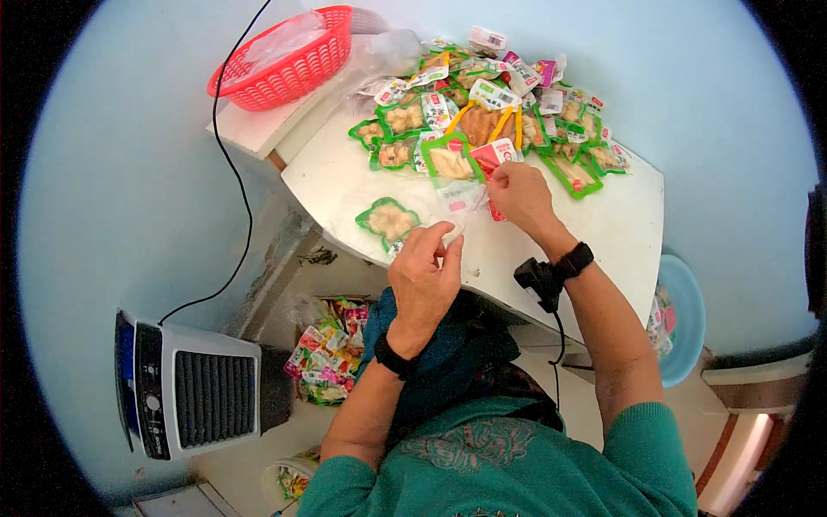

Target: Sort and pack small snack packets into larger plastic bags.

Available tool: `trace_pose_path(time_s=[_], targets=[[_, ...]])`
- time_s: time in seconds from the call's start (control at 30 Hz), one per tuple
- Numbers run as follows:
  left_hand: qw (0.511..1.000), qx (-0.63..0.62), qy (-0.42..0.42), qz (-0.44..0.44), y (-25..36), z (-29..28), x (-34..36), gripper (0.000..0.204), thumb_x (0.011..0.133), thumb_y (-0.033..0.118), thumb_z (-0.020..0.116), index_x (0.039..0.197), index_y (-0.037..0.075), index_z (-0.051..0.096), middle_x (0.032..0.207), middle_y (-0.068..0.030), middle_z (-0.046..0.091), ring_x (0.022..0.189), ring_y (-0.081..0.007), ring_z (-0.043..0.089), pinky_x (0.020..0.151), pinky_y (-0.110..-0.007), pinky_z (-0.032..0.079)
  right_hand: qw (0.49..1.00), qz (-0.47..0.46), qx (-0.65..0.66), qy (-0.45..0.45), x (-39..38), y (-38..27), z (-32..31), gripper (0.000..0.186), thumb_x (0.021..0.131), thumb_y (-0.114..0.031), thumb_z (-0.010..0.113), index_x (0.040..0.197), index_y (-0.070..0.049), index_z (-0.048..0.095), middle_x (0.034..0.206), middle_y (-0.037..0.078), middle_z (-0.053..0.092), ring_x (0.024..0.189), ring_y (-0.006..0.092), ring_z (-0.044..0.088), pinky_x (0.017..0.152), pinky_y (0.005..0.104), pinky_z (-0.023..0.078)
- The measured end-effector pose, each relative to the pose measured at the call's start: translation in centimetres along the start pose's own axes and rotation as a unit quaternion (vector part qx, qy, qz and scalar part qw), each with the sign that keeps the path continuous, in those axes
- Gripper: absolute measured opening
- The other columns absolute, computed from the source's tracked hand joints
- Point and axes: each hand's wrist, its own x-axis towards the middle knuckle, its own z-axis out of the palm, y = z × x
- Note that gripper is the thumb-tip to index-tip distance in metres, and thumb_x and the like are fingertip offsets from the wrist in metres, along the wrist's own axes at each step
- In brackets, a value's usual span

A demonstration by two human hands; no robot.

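My left hand (pixel 423 276) is at the table's near edge, thumb and forefinger curled in a pinch at a thin clear plastic bag (pixel 460 226). The bag's outline is hard to make out. Farther right, my right hand (pixel 522 200) pinches a red and white packet (pixel 493 157), partly hidden by my fingers. Just left of that packet lies a green-edged packet (pixel 452 164) with pale pieces inside. A green-edged, flower-shaped packet (pixel 390 219) lies on the white table (pixel 551 250), close beyond my left hand.
A heap of food packets (pixel 495 95) covers the table's far side. Beyond its left corner stands a red basket (pixel 297 69). Below are a pile of packets (pixel 332 345), an air cooler (pixel 207 388) and a blue basin (pixel 689 319). A cable (pixel 559 345) hangs from my right wrist.
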Motion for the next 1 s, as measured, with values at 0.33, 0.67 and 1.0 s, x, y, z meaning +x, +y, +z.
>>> trace_pose_path(time_s=[0.33,0.67,1.0], targets=[[0.989,0.118,-0.042,0.080,-0.1,-0.4,-1.9,0.023,0.075,0.008,0.073,0.093,0.007,0.059,0.078,-0.0105,0.058,0.066,-0.0262,0.059,0.057,-0.038,0.048,0.997,0.025,-0.066,0.028,0.6,-0.4,2.1,0.015,0.070,-0.006,0.063,0.085,-0.004,0.063,0.087,0.017,0.065,0.084,0.0351,0.064,0.069,0.0453,0.050],[0.992,0.104,-0.015,0.071,-0.4,-0.2,-2.1,0.012,0.079,0.003,0.068,0.088,0.006,0.060,0.080,-0.0107,0.060,0.064,-0.0264,0.061,0.054,-0.037,0.048,0.998,0.033,-0.058,0.020,0.4,-0.2,2.2,0.023,0.075,-0.010,0.065,0.098,-0.004,0.064,0.107,0.021,0.059,0.095,0.0377,0.062,0.079,0.0472,0.051],[0.992,0.098,0.012,0.081,-0.6,-0.6,-2.0,0.011,0.080,0.002,0.067,0.088,0.005,0.061,0.077,-0.0109,0.059,0.059,-0.0230,0.060,0.052,-0.033,0.047,0.991,-0.020,-0.108,-0.080,-0.4,0.2,-0.2,0.020,0.076,-0.006,0.060,0.096,-0.006,0.064,0.103,0.019,0.058,0.094,0.0370,0.060,0.078,0.0454,0.050]])
